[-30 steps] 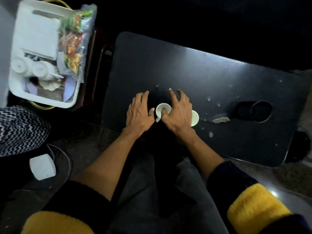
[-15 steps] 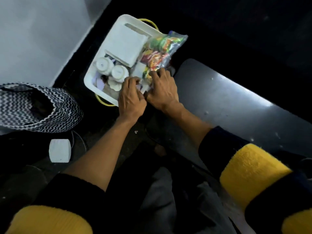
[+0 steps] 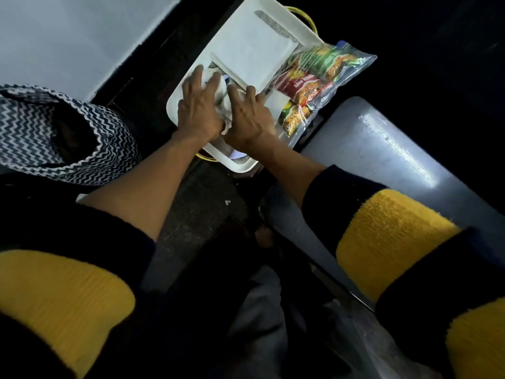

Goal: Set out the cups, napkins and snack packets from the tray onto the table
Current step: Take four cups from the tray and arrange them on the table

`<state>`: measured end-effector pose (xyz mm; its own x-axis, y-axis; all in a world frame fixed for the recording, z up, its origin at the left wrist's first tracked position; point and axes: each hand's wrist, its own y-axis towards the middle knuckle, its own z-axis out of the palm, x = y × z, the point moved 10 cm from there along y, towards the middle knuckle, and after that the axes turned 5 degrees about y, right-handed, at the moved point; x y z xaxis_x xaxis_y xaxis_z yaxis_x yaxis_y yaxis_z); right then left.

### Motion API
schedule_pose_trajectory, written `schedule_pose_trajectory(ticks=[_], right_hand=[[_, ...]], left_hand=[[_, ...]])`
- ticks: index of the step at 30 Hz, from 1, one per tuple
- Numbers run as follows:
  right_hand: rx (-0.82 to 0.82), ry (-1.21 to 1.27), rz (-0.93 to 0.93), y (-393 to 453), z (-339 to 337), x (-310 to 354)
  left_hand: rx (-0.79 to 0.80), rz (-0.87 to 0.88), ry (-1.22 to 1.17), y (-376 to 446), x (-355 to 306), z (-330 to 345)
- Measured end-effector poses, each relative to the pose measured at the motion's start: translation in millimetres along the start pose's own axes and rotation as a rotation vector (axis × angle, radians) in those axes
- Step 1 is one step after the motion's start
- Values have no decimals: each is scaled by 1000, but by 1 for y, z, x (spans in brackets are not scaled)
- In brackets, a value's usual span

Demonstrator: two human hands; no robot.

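Note:
The white tray [image 3: 262, 12] lies on the floor to the left of the dark table [image 3: 382, 149]. It holds a stack of white napkins [image 3: 254, 53]. A clear bag of snack packets [image 3: 314, 83] lies over its right rim. Both hands are down in the tray's near half, side by side. My left hand [image 3: 199, 108] curls its fingers over a white cup [image 3: 210, 76]. My right hand [image 3: 250, 119] covers another white cup [image 3: 225, 105], which shows between the two hands. Most of each cup is hidden under the hands.
A black-and-white zigzag bag [image 3: 54, 127] sits on the floor to the left of the tray. A pale wall [image 3: 68, 36] rises behind it. A yellow ring [image 3: 303, 16] shows under the tray's far edge. My knees and yellow-banded sleeves fill the foreground.
Both hands left the cups on the table and swung left to the tray. They have since moved deeper into it and closed over the white cups.

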<state>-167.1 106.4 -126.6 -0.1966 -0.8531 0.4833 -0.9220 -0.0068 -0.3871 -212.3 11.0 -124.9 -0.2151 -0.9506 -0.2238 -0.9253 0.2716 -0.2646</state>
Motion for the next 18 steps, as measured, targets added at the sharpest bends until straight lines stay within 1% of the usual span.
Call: schedule_pose_trajectory(ticks=[2, 3, 7, 10, 13, 15, 17, 18], right_hand=[[30, -5, 16, 8, 10, -2], [27, -5, 15, 12, 12, -4], [-19, 3, 16, 25, 10, -9], [-23, 35, 35, 30, 10, -9], [-51, 134, 72, 25, 3, -11], [-152, 289, 87, 13, -9, -10], [-325, 503, 111, -8, -28, -13], [-393, 592, 134, -20, -35, -16]], left_hand=[[42, 27, 18, 11, 1, 6], [38, 34, 25, 16, 1, 6], [-32, 28, 29, 25, 1, -1], [-43, -3, 16, 25, 2, -2], [-133, -81, -88, 19, 11, -11], [-229, -172, -209, 9, 25, -20], [-318, -296, -372, -8, 38, -29], [-349, -377, -496, -18, 45, -30]])
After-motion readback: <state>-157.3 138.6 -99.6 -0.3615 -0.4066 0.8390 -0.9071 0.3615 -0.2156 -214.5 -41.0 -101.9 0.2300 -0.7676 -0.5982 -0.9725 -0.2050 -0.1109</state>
